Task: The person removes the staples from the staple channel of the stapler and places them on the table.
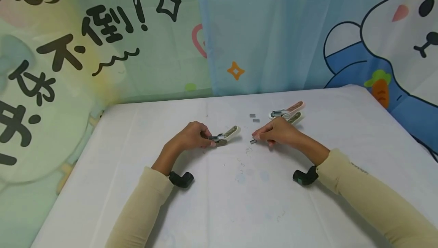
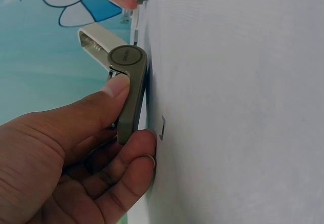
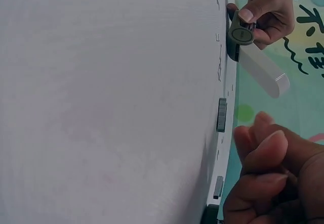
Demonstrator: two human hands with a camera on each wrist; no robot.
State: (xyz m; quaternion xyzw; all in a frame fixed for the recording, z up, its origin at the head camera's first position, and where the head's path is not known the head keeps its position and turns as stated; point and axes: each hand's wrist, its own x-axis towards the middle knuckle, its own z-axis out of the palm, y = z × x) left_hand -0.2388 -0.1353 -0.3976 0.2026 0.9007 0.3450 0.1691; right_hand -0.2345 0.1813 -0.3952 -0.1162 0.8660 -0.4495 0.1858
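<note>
My left hand holds a small stapler whose light handle is swung open from its grey-green base. In the left wrist view the thumb presses on the stapler near its hinge end, the other fingers beneath. My right hand is over the table with fingers loosely bent, fingertips right beside a short strip of staples. In the right wrist view that strip lies on the table, and nothing shows between the fingertips.
Two more staple strips lie further back. Behind my right hand is a second opened stapler with a pinkish handle part. Loose staples are scattered over the white tabletop. A printed curtain hangs along the back edge.
</note>
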